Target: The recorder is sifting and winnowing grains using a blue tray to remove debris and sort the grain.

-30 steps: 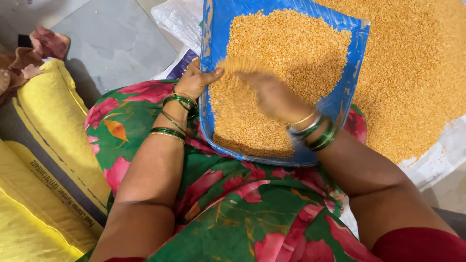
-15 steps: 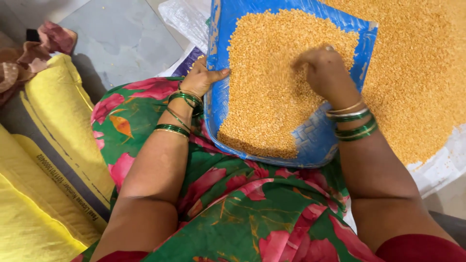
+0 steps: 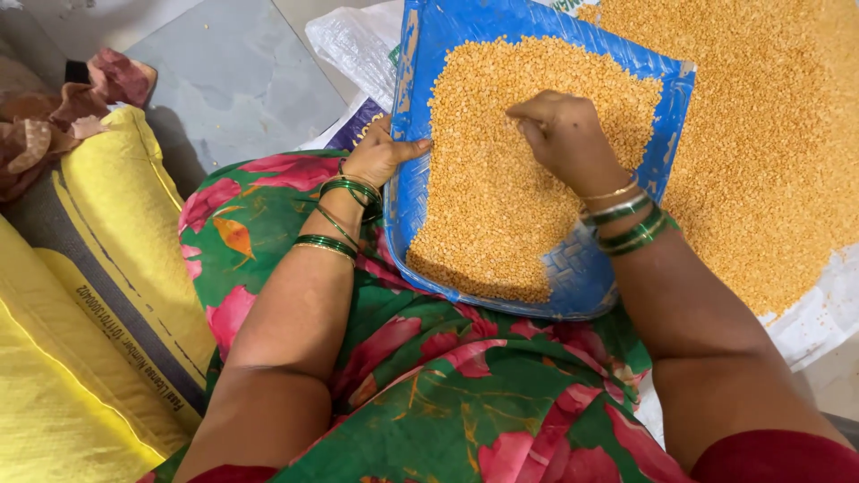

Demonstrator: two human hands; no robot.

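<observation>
1. The blue woven tray point(image 3: 420, 116) is resting on the lap, long axis running away from the body.
2. Yellow split lentils point(image 3: 483, 179) are filling it.
3. The right hand point(image 3: 564, 134) is lying curled on the grain, nearer.
4. The left hand point(image 3: 380, 156) is clasping the tray's left rim.

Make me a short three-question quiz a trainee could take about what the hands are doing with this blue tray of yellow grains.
1. True or false: the left hand grips the edge of the blue woven tray.
2. Where do the right hand fingers rest? A) on the yellow sack B) in the grains on the tray C) on the loose grain pile
3. Fill in: both wrists wear green ____.

Key: 1 true; 2 B; 3 bangles.
</observation>
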